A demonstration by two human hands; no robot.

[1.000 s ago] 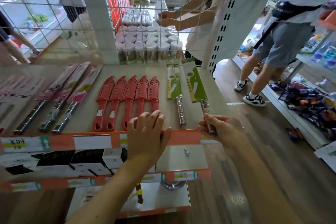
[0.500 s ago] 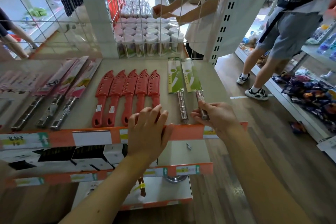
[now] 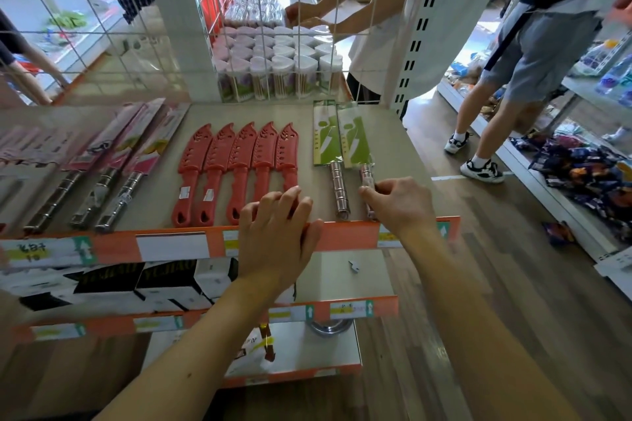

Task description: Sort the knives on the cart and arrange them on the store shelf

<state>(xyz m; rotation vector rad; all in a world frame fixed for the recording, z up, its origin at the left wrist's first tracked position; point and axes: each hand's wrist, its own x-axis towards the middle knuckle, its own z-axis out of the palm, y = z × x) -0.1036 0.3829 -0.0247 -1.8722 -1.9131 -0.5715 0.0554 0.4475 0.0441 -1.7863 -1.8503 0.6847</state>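
On the top shelf (image 3: pixel 393 147) lie several red sheathed knives (image 3: pixel 239 167) in a row, and right of them two steel-handled knives in green sleeves. My right hand (image 3: pixel 402 203) pinches the handle of the right green-sleeved knife (image 3: pixel 355 140), which lies close beside the left green-sleeved knife (image 3: pixel 328 143). My left hand (image 3: pixel 277 236) rests flat on the orange shelf edge (image 3: pixel 345 236), its fingers lying over the ends of the right-hand red handles. Three pink-sleeved knives (image 3: pixel 130 161) with steel handles lie at the left.
A wire grid (image 3: pixel 171 27) backs the shelf, with heart-lidded toothpick jars (image 3: pixel 280 68) behind it. Black-and-white boxes (image 3: pixel 136 280) fill the lower shelf. A person in grey shorts (image 3: pixel 533 55) stands in the aisle at the right; another person's arms (image 3: pixel 342 14) reach in behind the grid.
My right hand has slid the right green-sleeved knife further onto the shelf and straightened it beside the left one. My left hand has stayed on the shelf edge.
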